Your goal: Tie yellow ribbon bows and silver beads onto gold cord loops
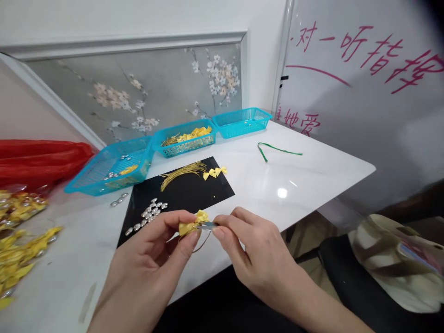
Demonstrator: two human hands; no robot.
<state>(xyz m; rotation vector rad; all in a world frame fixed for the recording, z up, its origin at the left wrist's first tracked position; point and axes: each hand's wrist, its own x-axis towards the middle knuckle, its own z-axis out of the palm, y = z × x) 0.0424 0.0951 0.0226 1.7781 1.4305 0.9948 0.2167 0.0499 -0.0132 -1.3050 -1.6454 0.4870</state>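
Observation:
My left hand (pixel 163 252) pinches a small yellow ribbon bow (pixel 193 224) between thumb and fingers, near the front edge of the white table (pixel 294 180). My right hand (pixel 249 249) pinches a small silver clip (pixel 208 226) against the bow from the right. A thin gold cord (pixel 203 243) loops down below the bow. Just behind my hands lies a black mat (pixel 187 194) with a cluster of silver clips (pixel 149 213), a bundle of gold cords (pixel 180 172) and three yellow bows (pixel 214 172).
Three turquoise baskets (pixel 111 169) (pixel 185 136) (pixel 243 121) line the table's back, holding clips and yellow bows. Finished yellow pieces (pixel 21 249) pile at the left by red fabric (pixel 38 159). A green ribbon (pixel 277 150) lies at the right. A bag (pixel 391 259) sits on a chair at right.

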